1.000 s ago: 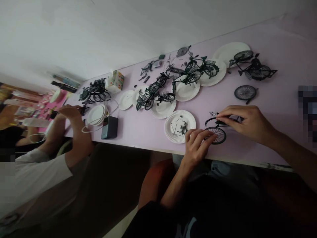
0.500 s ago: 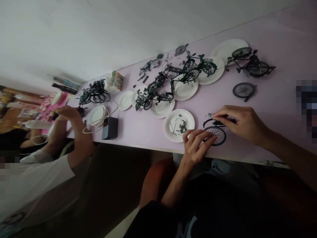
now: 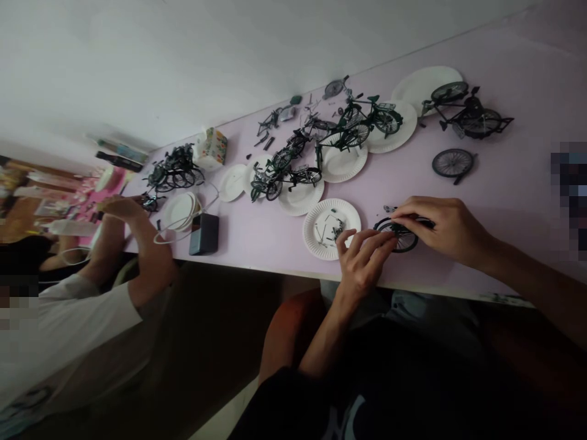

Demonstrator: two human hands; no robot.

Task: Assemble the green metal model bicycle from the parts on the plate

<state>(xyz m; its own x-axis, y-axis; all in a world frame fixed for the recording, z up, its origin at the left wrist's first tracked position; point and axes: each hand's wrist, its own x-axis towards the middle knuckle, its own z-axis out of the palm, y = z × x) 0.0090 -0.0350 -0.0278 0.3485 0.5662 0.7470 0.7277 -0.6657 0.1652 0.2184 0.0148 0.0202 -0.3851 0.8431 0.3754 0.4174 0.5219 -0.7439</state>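
Near the table's front edge lies a small spoked wheel point(image 3: 405, 241), with a dark curved fender over its upper side. My left hand point(image 3: 364, 260) holds the wheel's left side between thumb and fingers. From the right, my right hand point(image 3: 443, 226) pinches the dark fender above the wheel, its fingertips close together. A small silver part point(image 3: 389, 209) shows just beyond the right fingertips. Left of my left hand, a white paper plate point(image 3: 314, 211) carries thin rods and small dark parts. Another loose wheel point(image 3: 453, 164) lies farther back on the right.
Several model bicycles point(image 3: 351, 134) stand on and around paper plates across the pink table point(image 3: 257, 244). A dark box point(image 3: 204, 234) with a white cable, a tissue pack point(image 3: 212, 148) and another person's arms point(image 3: 149, 244) are at left.
The wheel has risen toward the fender, and the two now overlap. My left fingers have moved up slightly with it. My right hand keeps its pinch on the fender.
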